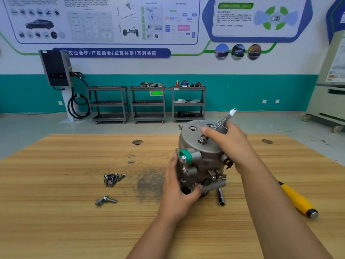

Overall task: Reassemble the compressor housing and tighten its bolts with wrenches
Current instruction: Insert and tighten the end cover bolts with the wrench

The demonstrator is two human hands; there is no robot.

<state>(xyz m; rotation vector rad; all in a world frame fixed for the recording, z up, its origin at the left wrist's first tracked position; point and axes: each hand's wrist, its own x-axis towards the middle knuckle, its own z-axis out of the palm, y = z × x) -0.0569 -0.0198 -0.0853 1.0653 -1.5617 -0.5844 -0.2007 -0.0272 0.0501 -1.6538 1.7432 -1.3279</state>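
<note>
Wooden tabletop (74, 221) fills our near view, loose bolts (113, 179) lying well left of our hands. Right of centre stands the compressor housing (201, 156); our left hand (179, 184) wraps its lower flank to steady it. On top, our right hand (229, 144) curls round the wrench (224, 119), head seemingly at a bolt (203, 139) in the upper face, handle pointing away and rightward, so we judge the swing is the right hand's.

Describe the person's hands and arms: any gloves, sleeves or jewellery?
Both are bare: the left hand and right hand wear no gloves, and no ring, watch or bracelet shows. No sleeve is in view up to the picture's lower edge.
</note>
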